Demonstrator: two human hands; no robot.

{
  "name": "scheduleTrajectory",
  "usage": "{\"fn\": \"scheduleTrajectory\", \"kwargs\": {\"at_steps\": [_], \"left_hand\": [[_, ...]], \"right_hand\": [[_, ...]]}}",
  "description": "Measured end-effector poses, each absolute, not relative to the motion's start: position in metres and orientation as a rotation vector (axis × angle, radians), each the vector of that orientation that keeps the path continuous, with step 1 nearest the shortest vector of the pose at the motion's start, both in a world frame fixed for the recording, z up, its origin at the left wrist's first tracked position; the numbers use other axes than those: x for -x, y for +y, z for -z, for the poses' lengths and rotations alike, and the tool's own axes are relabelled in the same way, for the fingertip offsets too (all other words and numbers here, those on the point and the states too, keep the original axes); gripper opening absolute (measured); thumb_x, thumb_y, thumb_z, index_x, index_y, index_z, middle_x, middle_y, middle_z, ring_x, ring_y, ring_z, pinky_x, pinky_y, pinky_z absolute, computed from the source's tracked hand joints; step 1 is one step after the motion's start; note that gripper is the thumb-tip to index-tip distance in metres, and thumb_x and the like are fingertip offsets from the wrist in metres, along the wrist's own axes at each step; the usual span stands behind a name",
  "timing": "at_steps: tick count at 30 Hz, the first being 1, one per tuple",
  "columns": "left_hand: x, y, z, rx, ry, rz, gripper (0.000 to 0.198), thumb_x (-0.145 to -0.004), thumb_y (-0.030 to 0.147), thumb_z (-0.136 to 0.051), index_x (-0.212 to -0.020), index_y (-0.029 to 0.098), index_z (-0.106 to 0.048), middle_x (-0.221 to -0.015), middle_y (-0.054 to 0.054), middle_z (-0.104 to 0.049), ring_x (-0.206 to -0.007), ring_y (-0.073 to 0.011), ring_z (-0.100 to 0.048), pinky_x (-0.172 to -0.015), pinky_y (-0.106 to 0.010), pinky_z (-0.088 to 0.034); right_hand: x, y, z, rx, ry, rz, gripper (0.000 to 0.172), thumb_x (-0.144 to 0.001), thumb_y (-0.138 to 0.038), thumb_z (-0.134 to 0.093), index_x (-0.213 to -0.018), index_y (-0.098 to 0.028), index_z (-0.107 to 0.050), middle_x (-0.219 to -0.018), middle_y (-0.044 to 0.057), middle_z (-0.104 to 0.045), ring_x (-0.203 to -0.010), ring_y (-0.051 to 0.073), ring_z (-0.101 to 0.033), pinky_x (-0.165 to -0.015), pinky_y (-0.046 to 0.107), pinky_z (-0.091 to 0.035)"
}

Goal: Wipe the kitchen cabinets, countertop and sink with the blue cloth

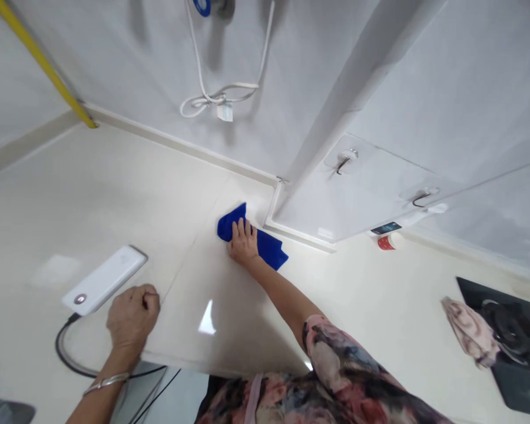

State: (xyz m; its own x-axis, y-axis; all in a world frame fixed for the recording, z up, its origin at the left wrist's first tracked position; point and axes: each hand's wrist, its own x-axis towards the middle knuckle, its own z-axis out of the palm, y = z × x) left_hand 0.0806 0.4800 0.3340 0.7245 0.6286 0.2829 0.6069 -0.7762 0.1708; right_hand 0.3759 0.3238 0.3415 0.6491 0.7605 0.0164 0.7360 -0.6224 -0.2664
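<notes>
My right hand (242,242) presses a blue cloth (268,250) onto the cream countertop (159,176), close to the corner where the wall juts out. Its fingers bend over the cloth, which spreads out on both sides of the hand. My left hand (135,315) is closed in a fist near the counter's front edge, with nothing showing in it. Just beyond that fist lies a white power bank (106,281) with a black cable (64,353) plugged into its near end.
A tied white cord (221,97) hangs on the wall above the counter. At left a yellow pipe (44,62) meets the countertop. Toward the right are wall hooks (343,162), a red-and-white roll (388,241), a pinkish cloth (470,331) and a black cooktop (519,377).
</notes>
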Motion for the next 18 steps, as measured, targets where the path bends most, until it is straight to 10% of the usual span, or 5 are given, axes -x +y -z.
{"fn": "scheduleTrajectory", "kwargs": {"at_steps": [7, 18], "left_hand": [[-0.086, 0.475, -0.356, -2.746, 1.113, -0.438, 0.033, -0.093, 0.027, -0.04, -0.084, 0.018, -0.071, -0.085, -0.011, -0.067, -0.081, -0.026, -0.056, -0.074, -0.036, -0.039], [-0.095, 0.486, -0.359, -2.647, 1.219, -0.306, 0.026, -0.084, 0.04, -0.041, -0.067, 0.027, -0.056, -0.065, -0.005, -0.048, -0.059, -0.0233, -0.038, -0.057, -0.035, -0.031]], "right_hand": [[-0.388, 0.327, -0.358, 2.535, -1.268, -0.206, 0.061, -0.104, -0.031, -0.043, -0.163, -0.015, -0.036, -0.173, 0.011, -0.029, -0.159, 0.033, -0.022, -0.13, 0.057, -0.009], [-0.312, 0.077, -0.348, 2.592, -1.141, -0.054, 0.065, -0.099, -0.033, -0.053, -0.161, -0.019, -0.042, -0.171, 0.01, -0.033, -0.159, 0.03, -0.026, -0.131, 0.052, -0.017]]}}
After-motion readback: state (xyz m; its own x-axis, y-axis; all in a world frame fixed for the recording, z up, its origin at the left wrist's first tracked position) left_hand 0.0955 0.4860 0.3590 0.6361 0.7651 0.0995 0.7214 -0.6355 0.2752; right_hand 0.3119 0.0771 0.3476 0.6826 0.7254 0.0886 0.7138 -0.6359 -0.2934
